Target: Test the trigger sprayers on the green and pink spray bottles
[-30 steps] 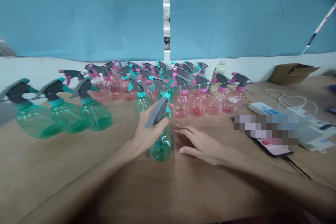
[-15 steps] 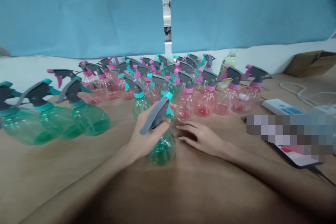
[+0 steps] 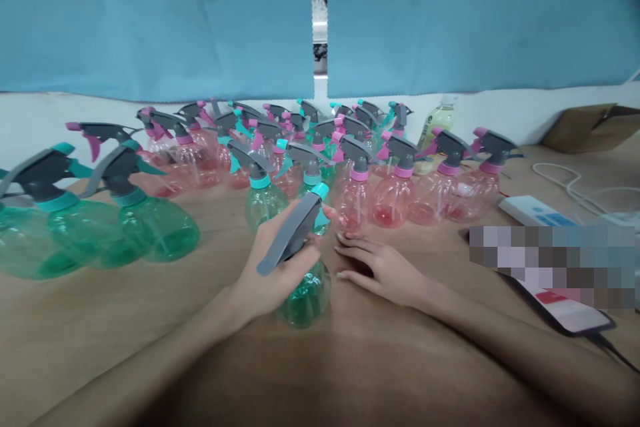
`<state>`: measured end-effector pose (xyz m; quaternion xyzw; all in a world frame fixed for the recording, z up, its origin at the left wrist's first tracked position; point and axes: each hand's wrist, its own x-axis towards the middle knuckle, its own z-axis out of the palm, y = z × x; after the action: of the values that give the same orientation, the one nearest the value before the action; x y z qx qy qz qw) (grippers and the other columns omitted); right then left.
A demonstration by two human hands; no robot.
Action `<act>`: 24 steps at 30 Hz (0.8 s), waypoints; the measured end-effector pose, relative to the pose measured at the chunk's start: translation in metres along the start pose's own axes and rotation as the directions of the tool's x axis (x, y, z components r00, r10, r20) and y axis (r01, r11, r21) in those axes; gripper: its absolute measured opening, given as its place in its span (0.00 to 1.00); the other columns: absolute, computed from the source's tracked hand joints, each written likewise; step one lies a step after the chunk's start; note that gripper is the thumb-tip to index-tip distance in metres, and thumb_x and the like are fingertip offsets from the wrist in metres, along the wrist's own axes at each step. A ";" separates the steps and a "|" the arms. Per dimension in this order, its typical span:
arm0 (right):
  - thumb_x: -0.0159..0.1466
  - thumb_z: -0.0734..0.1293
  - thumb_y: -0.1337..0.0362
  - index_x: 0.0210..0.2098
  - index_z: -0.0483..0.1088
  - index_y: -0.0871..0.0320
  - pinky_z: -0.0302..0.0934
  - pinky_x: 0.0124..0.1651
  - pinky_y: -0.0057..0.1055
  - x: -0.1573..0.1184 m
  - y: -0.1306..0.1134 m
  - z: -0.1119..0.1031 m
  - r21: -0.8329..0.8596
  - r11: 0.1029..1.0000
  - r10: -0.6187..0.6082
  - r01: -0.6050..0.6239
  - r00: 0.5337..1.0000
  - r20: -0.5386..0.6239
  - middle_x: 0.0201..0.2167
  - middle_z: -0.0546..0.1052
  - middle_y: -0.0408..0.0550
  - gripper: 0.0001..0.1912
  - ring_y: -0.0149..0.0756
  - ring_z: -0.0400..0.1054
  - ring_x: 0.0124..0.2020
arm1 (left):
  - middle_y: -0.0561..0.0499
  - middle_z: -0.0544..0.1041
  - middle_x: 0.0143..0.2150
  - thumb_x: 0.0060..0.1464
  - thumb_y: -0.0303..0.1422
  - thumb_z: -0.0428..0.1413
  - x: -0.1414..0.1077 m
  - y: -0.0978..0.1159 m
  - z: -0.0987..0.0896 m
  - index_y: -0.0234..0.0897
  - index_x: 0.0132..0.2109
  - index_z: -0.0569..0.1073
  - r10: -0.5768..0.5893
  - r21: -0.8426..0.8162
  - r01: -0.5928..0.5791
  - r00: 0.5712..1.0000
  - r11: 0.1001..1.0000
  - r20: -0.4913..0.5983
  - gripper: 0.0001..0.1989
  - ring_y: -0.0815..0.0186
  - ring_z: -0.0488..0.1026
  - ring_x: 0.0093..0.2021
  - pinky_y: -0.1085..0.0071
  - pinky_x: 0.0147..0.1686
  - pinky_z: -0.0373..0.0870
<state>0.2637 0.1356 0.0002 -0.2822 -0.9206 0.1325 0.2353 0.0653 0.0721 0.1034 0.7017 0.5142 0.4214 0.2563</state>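
Note:
My left hand is wrapped round the neck of a green spray bottle with a grey and teal trigger head. The bottle stands close in front of me, tilted slightly, its neck hidden by my fingers. My right hand rests on the table just to the right of it, fingers stretched out and holding nothing. Beyond my fingertips stands a row of pink spray bottles with pink collars. Behind my left hand is another green spray bottle.
Several green spray bottles stand at the left. More pink and green ones crowd the back. A bottle with a yellowish label stands behind them. At the right lie a phone, a white power strip, cables and a cardboard box.
My view has shifted slightly, so the left-hand bottles appear further left. My left hand still grips the green spray bottle, and my right hand stays on the table beside it.

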 end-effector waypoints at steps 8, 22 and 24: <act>0.64 0.61 0.52 0.56 0.66 0.59 0.58 0.59 0.46 0.000 0.001 0.000 -0.007 1.000 -0.006 0.006 1.000 0.003 0.55 0.71 0.54 0.25 0.44 0.62 0.58 | 0.56 0.69 0.25 0.47 0.30 0.49 0.003 0.006 0.000 0.44 0.45 0.70 0.011 0.007 -0.011 1.000 1.000 -0.011 0.17 0.67 0.64 0.22 0.69 0.26 0.66; 0.66 0.60 0.55 0.54 0.67 0.58 0.59 0.58 0.45 0.002 0.004 0.001 -0.023 0.999 -0.039 0.039 0.999 0.001 0.53 0.72 0.52 0.21 0.43 0.64 0.57 | 0.55 0.71 0.29 0.48 0.27 0.50 -0.001 -0.004 -0.006 0.41 0.36 0.70 0.086 -0.030 -0.085 0.996 0.996 0.018 0.08 0.66 0.69 0.30 0.67 0.36 0.67; 0.66 0.60 0.55 0.54 0.67 0.58 0.59 0.58 0.45 0.002 0.004 0.002 -0.019 0.999 -0.047 0.047 0.999 -0.004 0.54 0.72 0.52 0.21 0.43 0.64 0.57 | 0.54 0.71 0.30 0.48 0.27 0.50 -0.001 -0.004 -0.005 0.40 0.36 0.70 0.099 -0.048 -0.099 0.995 0.994 0.014 0.08 0.66 0.70 0.32 0.68 0.37 0.67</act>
<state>0.2638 0.1398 -0.0023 -0.2631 -0.9276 0.1175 0.2377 0.0584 0.0725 0.1023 0.7234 0.4666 0.4400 0.2557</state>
